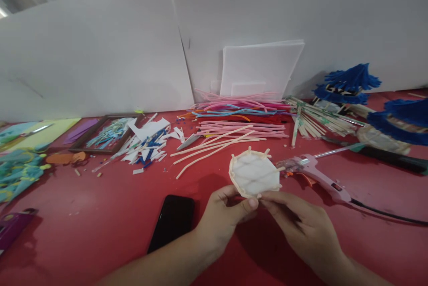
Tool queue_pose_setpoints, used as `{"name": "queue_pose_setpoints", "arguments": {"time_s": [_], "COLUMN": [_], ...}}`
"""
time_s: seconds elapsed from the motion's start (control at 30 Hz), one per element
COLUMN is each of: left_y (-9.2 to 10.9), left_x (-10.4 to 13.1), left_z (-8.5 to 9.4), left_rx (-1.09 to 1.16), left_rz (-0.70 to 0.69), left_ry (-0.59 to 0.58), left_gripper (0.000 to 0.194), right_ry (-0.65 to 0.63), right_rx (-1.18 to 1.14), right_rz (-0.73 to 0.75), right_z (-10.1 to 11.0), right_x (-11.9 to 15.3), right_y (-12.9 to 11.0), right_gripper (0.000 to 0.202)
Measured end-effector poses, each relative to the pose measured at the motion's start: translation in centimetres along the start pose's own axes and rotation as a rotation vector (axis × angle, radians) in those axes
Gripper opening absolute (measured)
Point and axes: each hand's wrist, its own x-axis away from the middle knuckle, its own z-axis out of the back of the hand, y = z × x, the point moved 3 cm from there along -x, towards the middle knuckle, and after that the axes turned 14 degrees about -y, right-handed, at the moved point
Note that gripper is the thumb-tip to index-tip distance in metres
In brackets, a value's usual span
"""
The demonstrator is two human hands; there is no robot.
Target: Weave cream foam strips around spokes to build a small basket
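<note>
A small white disc [256, 173] edged with cream pipe cleaner, short stubs sticking out around its rim, is held up above the red table. My left hand [222, 214] grips its lower left edge, thumb on the front. At the lower right edge, the fingers of my right hand [299, 221] are pinched together against the rim. Just beyond the disc to the right lies a pink glue gun [323, 176]. Cream pipe cleaners [214, 145] lie behind the disc to the left.
A black phone [174, 219] lies beside my left forearm. Pink pipe cleaners [244, 129], white scraps [150, 130] and a brown tray [83, 143] line the back. Blue-roofed models [352, 83] and wooden sticks [314, 121] are at right. White boards [261, 69] lean behind.
</note>
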Motion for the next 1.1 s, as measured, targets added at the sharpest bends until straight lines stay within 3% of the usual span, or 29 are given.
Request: {"name": "queue_pose_setpoints", "arguments": {"time_s": [0.33, 0.77, 1.1], "left_y": [0.7, 1.2, 0.7], "left_x": [0.1, 0.1, 0.0], "left_z": [-0.3, -0.8, -0.1], "left_rx": [-0.065, -0.052, -0.031], "left_rz": [-0.02, -0.085, -0.041], "left_ry": [0.037, 0.042, 0.071], "left_gripper": [0.046, 0.047, 0.047], "right_ry": [0.015, 0.023, -0.007], "right_rx": [-0.087, -0.045, -0.03], "right_rz": [0.027, -0.102, -0.061], "right_z": [-0.1, -0.1, -0.1], "right_x": [-0.1, 0.4, 0.3], "right_y": [-0.1, 0.2, 0.2], "right_gripper": [0.013, 0.027, 0.025]}}
